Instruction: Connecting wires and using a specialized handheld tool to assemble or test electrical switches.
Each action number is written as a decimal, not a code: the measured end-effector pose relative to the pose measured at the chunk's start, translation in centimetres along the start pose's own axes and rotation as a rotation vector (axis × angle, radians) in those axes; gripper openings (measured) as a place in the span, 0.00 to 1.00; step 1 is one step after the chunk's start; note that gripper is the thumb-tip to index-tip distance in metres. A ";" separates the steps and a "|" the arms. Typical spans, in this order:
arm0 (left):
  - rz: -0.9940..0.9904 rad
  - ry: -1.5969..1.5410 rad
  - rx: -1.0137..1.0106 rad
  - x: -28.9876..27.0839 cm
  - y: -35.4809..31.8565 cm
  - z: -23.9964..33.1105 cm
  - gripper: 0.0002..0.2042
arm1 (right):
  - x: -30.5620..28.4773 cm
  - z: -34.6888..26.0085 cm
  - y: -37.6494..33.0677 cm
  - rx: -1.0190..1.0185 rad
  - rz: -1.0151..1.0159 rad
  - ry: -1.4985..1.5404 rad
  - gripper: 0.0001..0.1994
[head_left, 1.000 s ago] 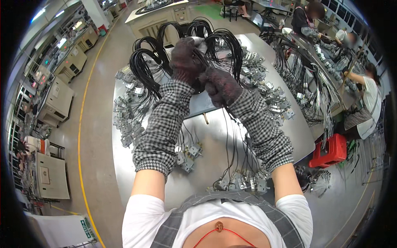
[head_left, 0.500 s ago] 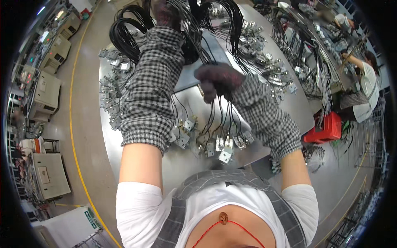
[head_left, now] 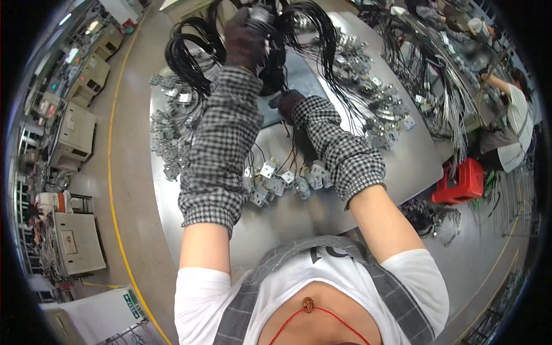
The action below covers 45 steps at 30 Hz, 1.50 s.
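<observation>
Both my hands wear dark gloves, with black-and-white checked sleeves over the forearms. My left hand (head_left: 244, 41) is closed around the upper part of a bundle of black cables (head_left: 310, 17) at the far side of the table. Lower and to its right, my right hand (head_left: 289, 104) is closed around several black cables, its fingertips partly hidden. Metal end pieces (head_left: 270, 168) on these cables lie on the table below it. A thin rod (head_left: 286, 129) shows just under the right hand. Between the hands is a dark upright piece (head_left: 272, 77), mostly covered by cables.
The metal table (head_left: 287, 215) carries more cable ends on the left (head_left: 167, 129) and right (head_left: 374, 98). A red stool (head_left: 460, 183) stands right of the table. Beyond it a co-worker (head_left: 517, 123) is beside another cable-laden table. Grey machine cabinets (head_left: 75, 132) line the left.
My right hand has moved up and left, toward the dark upright piece, and the cable ends below it have shifted away from me. My left hand has come slightly nearer, still on the bundle.
</observation>
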State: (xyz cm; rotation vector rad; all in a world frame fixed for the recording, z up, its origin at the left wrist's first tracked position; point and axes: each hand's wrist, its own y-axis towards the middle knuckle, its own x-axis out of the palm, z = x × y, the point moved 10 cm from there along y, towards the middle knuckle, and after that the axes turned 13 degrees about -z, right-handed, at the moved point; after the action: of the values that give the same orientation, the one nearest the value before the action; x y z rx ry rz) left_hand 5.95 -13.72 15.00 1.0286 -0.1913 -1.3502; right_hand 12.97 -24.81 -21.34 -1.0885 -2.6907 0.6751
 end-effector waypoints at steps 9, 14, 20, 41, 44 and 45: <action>0.178 -0.099 -0.801 -4.1 -14.9 0.5 0.27 | 7.7 -18.3 -9.2 -0.717 -0.603 0.057 0.29; 0.109 -0.517 -0.781 2.1 -22.5 -1.8 0.23 | 16.4 -22.9 -11.5 -0.731 -0.830 0.312 0.21; 0.223 -0.507 -0.829 8.6 -20.0 -5.1 0.18 | 12.5 -28.9 -10.8 -1.060 -0.633 0.198 0.20; 0.229 -0.336 -0.805 7.7 -19.8 -14.0 0.20 | 14.5 -32.4 -4.8 -1.091 -0.636 -0.424 0.24; 0.377 -0.435 -0.969 5.8 -21.7 -11.0 0.22 | 13.6 -29.0 -6.5 -1.035 -0.622 -0.190 0.23; 0.352 -0.406 -1.048 6.3 -20.5 -9.6 0.24 | 10.6 -27.5 -7.2 -0.988 -0.572 -0.114 0.23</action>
State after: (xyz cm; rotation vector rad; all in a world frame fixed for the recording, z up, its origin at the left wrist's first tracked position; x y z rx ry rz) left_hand -0.51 -11.81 -7.49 -0.1582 0.0483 -1.0839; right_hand 9.37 -12.43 6.18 -0.2933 -3.2154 -0.7777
